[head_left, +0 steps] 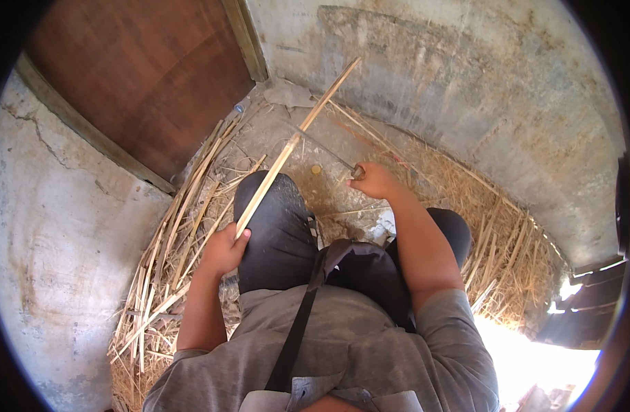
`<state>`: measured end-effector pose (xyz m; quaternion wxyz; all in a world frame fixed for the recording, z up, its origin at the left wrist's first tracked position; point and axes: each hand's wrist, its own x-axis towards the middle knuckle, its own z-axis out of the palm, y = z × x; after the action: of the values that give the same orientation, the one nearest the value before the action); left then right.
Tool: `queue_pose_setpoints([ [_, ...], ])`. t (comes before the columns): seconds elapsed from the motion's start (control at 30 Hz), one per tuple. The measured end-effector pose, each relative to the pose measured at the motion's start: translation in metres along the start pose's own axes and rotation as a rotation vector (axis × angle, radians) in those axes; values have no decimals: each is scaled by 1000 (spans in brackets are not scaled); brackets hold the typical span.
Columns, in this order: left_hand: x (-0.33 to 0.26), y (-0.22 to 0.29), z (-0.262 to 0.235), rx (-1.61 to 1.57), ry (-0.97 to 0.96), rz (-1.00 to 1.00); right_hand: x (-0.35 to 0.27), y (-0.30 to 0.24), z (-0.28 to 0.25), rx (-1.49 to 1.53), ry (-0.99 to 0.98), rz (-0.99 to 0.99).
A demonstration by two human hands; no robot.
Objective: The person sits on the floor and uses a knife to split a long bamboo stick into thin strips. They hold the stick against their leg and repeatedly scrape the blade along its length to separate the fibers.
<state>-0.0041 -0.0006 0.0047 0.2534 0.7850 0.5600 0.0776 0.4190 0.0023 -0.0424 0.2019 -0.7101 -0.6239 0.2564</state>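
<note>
My left hand (226,248) is closed around the lower end of a long pale bamboo strip (272,173). The strip slants up and away to the right, passing over my left knee, its far end near the back wall. My right hand (375,180) grips the handle of a knife with a long, thin, dark blade (327,150). That blade points up and left and meets or crosses the strip around its middle; whether it cuts into the bamboo I cannot tell.
Split strips (184,226) lie heaped at the left, beside a cracked wall (54,206). Shavings and straw (500,237) cover the floor at the right. A brown door (143,75) stands at the far left, a stained wall (452,75) behind. Bright light enters at the lower right.
</note>
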Motion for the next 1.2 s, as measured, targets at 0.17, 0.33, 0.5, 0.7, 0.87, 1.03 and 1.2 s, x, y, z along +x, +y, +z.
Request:
queue_pose_setpoints([
  [0.17,1,-4,3,-8,8,7,-3,-8,6,11,-28,-11],
  [0.33,0,-4,4,-48,11,10,2,-18,11,-26,-142,-32],
  [0.5,0,-3,4,-59,16,23,6,-5,19,4,-113,-40],
  [0.7,1,-8,7,-73,25,24,6,-3,19,-7,-85,-53],
  [0.87,1,-10,9,-82,42,43,6,-4,21,-6,-98,-41],
  [1.03,1,-9,8,-81,37,41,4,-9,17,-33,-118,-43],
  [1.2,2,-10,11,-109,50,40,8,-2,27,28,-112,-58],
])
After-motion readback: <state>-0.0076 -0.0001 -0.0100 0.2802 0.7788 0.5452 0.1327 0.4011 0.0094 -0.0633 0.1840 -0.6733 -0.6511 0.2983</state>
